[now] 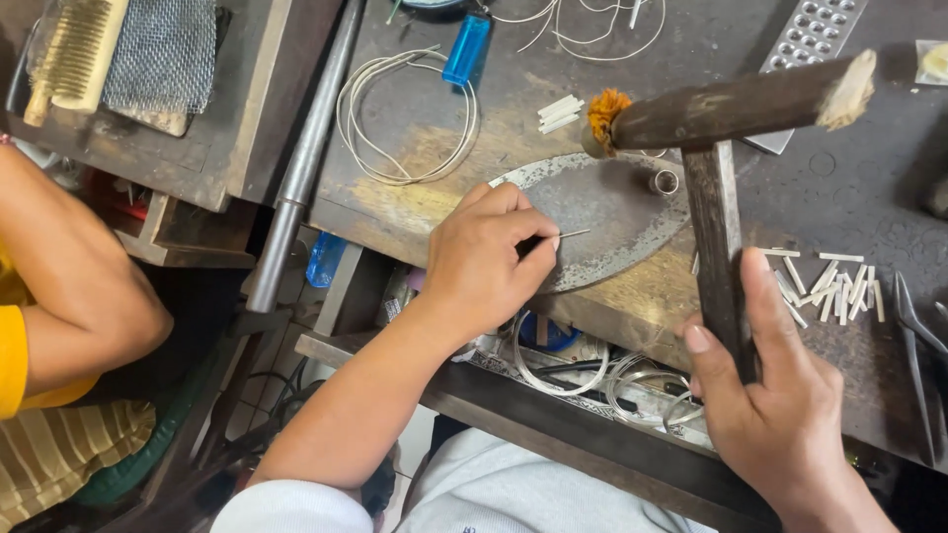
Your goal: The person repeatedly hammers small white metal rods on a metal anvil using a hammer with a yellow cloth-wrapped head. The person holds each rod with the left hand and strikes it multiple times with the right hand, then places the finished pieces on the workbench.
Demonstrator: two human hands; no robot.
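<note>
My left hand (pixel 489 262) pinches a short thin metal strip (pixel 571 234), holding it flat over a round dark steel plate (pixel 612 212) on the workbench. My right hand (pixel 770 395) grips the handle of a dark wooden mallet (pixel 726 104). The mallet's head hangs above the plate's right side, with a frayed orange tuft at its left end. A small metal ring (pixel 666 182) stands on the plate near its right edge.
Several cut metal strips (pixel 829 286) lie right of the plate, pliers (pixel 913 326) beyond them. Coiled wire (pixel 405 118), a blue lighter (pixel 466 49) and a perforated metal plate (pixel 812 35) lie farther back. A steel mandrel (pixel 301 158) leans at left. Another person's arm (pixel 69 266) is at far left.
</note>
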